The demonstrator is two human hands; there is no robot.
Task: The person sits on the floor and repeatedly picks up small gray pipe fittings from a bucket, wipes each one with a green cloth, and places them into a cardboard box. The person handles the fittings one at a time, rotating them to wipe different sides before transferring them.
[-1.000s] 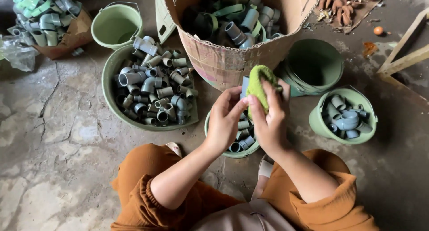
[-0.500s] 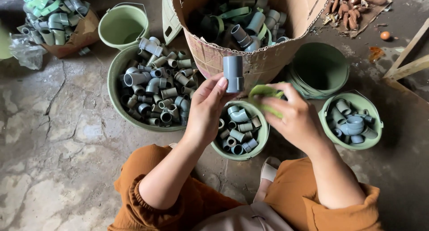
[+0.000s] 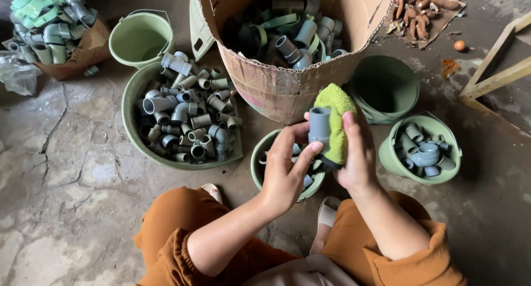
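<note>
The left hand [image 3: 287,170], forearm angled up from the lap, pinches a grey pipe fitting [image 3: 319,127] upright between thumb and fingers. The right hand [image 3: 354,153] wraps a green scrubbing cloth [image 3: 336,120] against the fitting's side (fingers pointing upward). Both hover above a small green bucket [image 3: 259,165] of fittings, before the cardboard box [image 3: 276,81].

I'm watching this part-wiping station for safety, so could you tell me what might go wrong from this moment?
The left hand pinches the grey pipe fitting only by its fingertips against the green cloth in the right hand, so it might slip into the small green bucket below. The torn cardboard box looks overfull and leans close, so fittings could spill.
</note>
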